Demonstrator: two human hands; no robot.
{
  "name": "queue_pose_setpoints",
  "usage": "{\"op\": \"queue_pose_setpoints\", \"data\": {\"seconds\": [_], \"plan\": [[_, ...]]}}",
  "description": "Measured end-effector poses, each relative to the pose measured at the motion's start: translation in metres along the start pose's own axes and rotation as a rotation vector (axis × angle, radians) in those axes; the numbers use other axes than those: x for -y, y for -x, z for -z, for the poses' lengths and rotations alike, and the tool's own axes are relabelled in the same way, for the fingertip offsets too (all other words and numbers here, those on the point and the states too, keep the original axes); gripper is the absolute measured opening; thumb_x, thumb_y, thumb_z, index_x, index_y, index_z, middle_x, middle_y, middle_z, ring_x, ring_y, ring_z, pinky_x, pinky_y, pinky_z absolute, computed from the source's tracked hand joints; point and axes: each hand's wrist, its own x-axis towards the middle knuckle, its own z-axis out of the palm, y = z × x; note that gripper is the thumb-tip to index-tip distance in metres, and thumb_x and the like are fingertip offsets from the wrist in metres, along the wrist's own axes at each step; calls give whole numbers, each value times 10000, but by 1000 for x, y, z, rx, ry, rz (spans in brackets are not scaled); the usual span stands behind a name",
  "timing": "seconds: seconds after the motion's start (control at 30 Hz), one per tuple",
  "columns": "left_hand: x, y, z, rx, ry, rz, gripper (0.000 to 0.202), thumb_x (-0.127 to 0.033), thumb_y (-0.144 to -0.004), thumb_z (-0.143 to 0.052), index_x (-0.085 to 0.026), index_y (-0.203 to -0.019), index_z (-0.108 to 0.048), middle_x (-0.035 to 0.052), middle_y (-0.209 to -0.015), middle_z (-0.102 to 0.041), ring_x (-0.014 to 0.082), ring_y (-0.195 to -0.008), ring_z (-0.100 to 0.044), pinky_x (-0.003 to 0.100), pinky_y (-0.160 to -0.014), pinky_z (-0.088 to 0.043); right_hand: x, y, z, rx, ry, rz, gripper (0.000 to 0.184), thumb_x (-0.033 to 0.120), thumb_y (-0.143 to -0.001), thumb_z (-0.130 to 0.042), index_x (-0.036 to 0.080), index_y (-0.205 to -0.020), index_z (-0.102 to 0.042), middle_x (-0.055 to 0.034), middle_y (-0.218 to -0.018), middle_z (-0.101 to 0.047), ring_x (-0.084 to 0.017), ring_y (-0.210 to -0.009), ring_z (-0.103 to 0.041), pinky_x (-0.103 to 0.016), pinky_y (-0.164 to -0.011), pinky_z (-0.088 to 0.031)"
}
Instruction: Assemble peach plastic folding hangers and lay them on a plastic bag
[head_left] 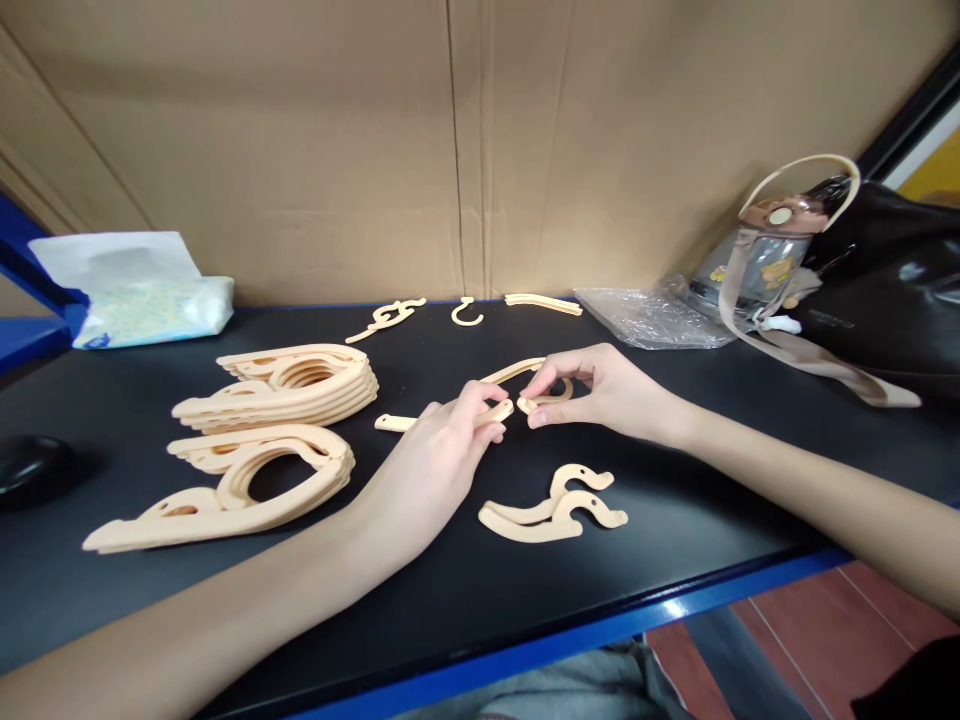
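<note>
Hanger pieces point(394, 423) meet end-to-end, pinched by left hand point(442, 455) and right hand point(604, 395).

Two beige plastic pieces, held just above the tabletop point(675, 520). The flat bar point(394, 423) lies near level. The curved strip point(514, 370) arcs rearward. Their facing ends sit just apart.

My bare forearms reach in and converge.
Left grip point(442, 450) and right grip point(600, 395) each pinch thumb against fingertips, nearly meeting, wrists low.
</note>
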Motion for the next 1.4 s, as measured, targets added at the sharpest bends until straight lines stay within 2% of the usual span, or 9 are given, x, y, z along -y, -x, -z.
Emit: {"op": "queue_pose_setpoints", "data": {"seconds": [0.17,0.4,0.57,0.8,0.97,1.1,1.2,1.33,1.4], "plan": [[-3,0,0,30,51,26,222,-252,-964,-376,-248,-1178,-432,0,-946,-674,221,-917,-579,343,-812,-411,-7,-1,-1,34,-107,-2,241,339,-687,-790,162,-830,-709,-11,-812,-704,-144,-761,-632,-278,-706,-477],[-5,-1,1,14,74,23,179,-231,-957,-354,-255,-1118,-427,-22,-888,-669,213,-844,-577,328,-767,-406,-12,-3,-1,65,-242,-1,203,277,-697,-789,157,-833,-697,-9,-866,-712,-143,-815,-653,-298,-788,-497],[-4,0,2,10,92,0,163,-230,-954,-361,-252,-1106,-417,-21,-896,-664,206,-862,-581,320,-769,-404,-15,-1,-4,109,-298,-18,203,274,-694,-790,172,-857,-728,-19,-892,-723,-161,-843,-668,-321,-817,-510],[-2,0,1,-29,110,-43,180,-221,-964,-349,-254,-1136,-392,-24,-890,-652,181,-831,-582,301,-752,-413,-11,-2,-4,44,-352,34,155,224,-695,-791,194,-834,-731,6,-877,-726,-127,-815,-672,-296,-815,-524],[-3,0,0,-30,102,-69,173,-223,-967,-349,-248,-1133,-387,-27,-877,-650,177,-796,-576,306,-748,-417,-13,-3,-3,26,-390,5,154,211,-688,-795,193,-828,-733,3,-878,-733,-131,-809,-679,-302,-815,-528],[-1,1,1,-6,108,-64,167,-232,-973,-339,-244,-1128,-400,-18,-876,-640,187,-870,-585,313,-774,-420,-17,-2,-2,55,-387,17,160,198,-698,-789,236,-849,-751,17,-910,-739,-129,-831,-687,-283,-817,-528],[-2,1,0,-12,88,-80,173,-233,-974,-330,-239,-1127,-411,-15,-853,-629,185,-858,-591,308,-763,-426,-15,0,-8,69,-348,7,179,212,-673,-804,241,-844,-760,11,-903,-744,-151,-855,-690,-299,-835,-530],[-7,1,0,-36,104,-114,196,-229,-970,-320,-220,-1139,-418,14,-917,-640,177,-845,-604,283,-712,-440,-11,3,-23,227,-238,53,132,211,-656,-805,203,-782,-765,-11,-859,-742,-177,-899,-680,-315,-873,-522],[-8,1,1,-51,97,-117,204,-230,-968,-320,-219,-1148,-414,17,-930,-643,175,-841,-605,279,-700,-440,-11,3,-24,240,-195,85,124,224,-666,-800,195,-780,-764,-16,-858,-737,-174,-889,-674,-309,-868,-520]]}}
